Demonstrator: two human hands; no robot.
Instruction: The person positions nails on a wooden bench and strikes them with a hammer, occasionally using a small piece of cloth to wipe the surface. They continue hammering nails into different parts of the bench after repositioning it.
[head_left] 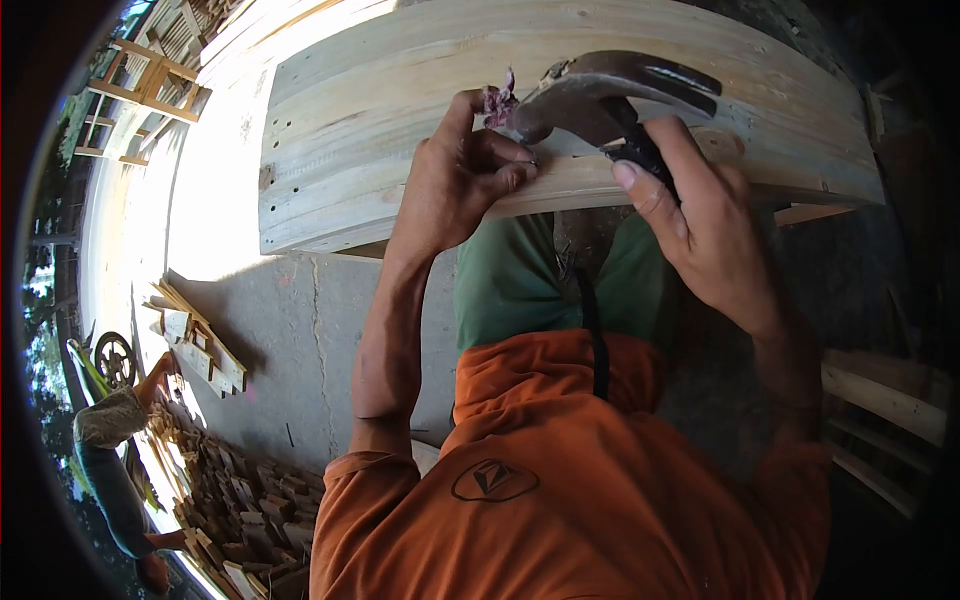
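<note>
Concrete floor, cracked and half in hard sunlight, spreads under the head view, with 1 wide panel of pale wooden planks (400, 150) lying across the top of the frame. The panel's near edge sits above the person's knees in green trousers, and an orange shirt fills the lower middle.

Both hands meet at that near edge. The right hand (705, 225) is closed around the dark handle of a claw hammer (600, 95), gripping high, just below the steel head, which rests against the plank face. The left hand (460, 180) is pinched shut, thumb and fingertips pressed together beside the hammer's head; whether a nail sits in that pinch is too small to tell. A small purplish scrap (497, 100) shows at the thumb tip, touching the hammer's head.

Judging from its steel head, the hammer is heavy at the top and stiff throughout, so a hold near the head gives fine control while a hold lower on the handle gives swing. The planks look rigid and rough, not slippery.

At far left, well apart, a second person (115, 450) bends over a heap of small wood offcuts (250, 500), and a bundle of short slats (200, 340) lies on the concrete.
</note>
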